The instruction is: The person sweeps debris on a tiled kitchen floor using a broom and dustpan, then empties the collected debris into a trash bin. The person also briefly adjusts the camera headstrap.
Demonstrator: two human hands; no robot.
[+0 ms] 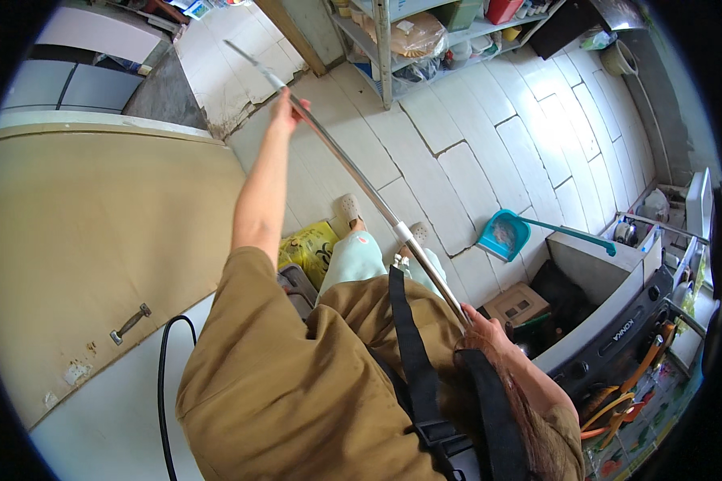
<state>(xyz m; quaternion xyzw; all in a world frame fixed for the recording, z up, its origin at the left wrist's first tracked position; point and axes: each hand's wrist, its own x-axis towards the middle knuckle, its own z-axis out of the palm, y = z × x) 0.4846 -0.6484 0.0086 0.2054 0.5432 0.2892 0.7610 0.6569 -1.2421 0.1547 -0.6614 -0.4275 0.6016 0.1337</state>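
A long metal telescopic pole (361, 171) with white collars runs slantwise across the view. My left hand (287, 113) grips it toward its far end, arm stretched forward. Close to my waist on the right, my right hand (486, 329) is closed around the near part. The pole's thin far tip points over the doorway floor, apart from anything I can make out. Its near end is hidden at my right hand. On the tiled floor (421, 126) to my right lies a teal dustpan (505, 235) with grey debris inside, its handle slanting toward the counter.
A metal shelf rack (386, 66) loaded with bags and containers stands ahead. At left are a tan door panel (108, 216) and a black cable (163, 385). A yellow plastic bag (310, 251) sits by my left foot. A gas stove (617, 340) is at right.
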